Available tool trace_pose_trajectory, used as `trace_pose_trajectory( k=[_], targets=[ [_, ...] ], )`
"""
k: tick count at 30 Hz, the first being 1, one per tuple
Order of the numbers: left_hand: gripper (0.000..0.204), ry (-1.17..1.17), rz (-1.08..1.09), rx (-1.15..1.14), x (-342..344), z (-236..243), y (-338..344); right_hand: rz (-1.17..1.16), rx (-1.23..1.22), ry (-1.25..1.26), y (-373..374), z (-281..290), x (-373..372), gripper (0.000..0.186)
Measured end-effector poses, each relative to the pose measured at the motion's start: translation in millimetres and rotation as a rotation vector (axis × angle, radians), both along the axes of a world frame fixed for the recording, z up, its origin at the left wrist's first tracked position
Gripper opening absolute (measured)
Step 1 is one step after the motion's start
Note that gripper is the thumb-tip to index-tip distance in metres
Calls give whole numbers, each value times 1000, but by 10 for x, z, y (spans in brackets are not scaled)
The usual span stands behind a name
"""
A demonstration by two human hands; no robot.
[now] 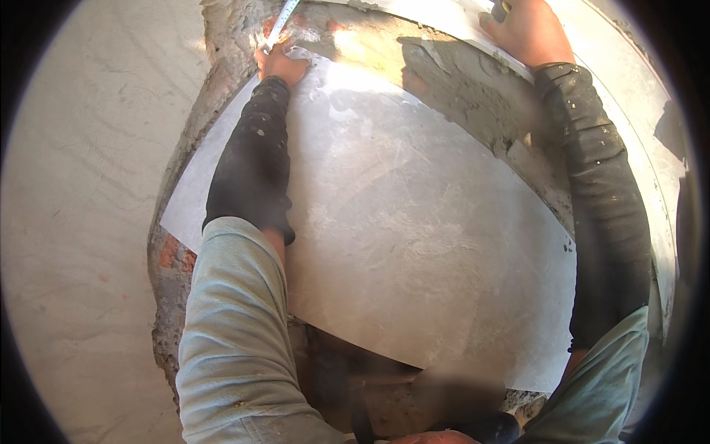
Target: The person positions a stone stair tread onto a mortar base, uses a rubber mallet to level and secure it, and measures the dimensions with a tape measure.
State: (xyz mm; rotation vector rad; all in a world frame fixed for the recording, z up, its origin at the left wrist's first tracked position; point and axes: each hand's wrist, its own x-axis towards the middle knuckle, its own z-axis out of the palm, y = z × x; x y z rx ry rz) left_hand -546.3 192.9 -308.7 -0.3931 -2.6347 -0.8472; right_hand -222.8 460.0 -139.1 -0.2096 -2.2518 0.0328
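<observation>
A large pale grey stone-look tile [414, 222] with a marbled face lies under my arms, tilted across the view. At its upper left corner, my left hand [282, 64] is closed on the end of a tape measure blade [281, 24], which runs up out of view. My right hand [526, 33] is at the upper right, over a white curved-looking edge. Its fingers are curled around a small dark and yellow object [501, 10], partly hidden and cut off by the picture's edge.
Wet grey mortar [473, 92] spreads beyond the tile's far edge. A plain beige surface [89, 222] lies to the left, bordered by a rough broken edge [168, 325] with reddish patches. A pale slab [636, 96] curves along the right side. Dark shapes show below the tile.
</observation>
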Motion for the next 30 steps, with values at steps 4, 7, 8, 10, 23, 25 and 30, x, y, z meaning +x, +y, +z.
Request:
trace_pose_trajectory(
  k=[4,7,8,10,23,25,30],
  targets=[
    [77,-20,45,-70,-181,22,-165,20,-29,38,-56,21,9,23],
    [72,-50,-76,42,-341,28,-267,21,2,46,-82,39,-3,23],
    [73,7,-95,97,-346,-6,-265,16,11,42,-93,39,-9,23],
    [73,139,-146,200,-329,-53,-249,29,15,31,-96,37,-14,24],
    [97,211,-402,250,-245,-45,-189,47,79,21,-80,40,-90,27],
    [102,130,-462,228,-350,-48,-249,44,76,46,-141,61,-94,27],
    [115,64,-453,126,-264,-104,-15,49,266,111,40,-41,-160,26]
  ],
)
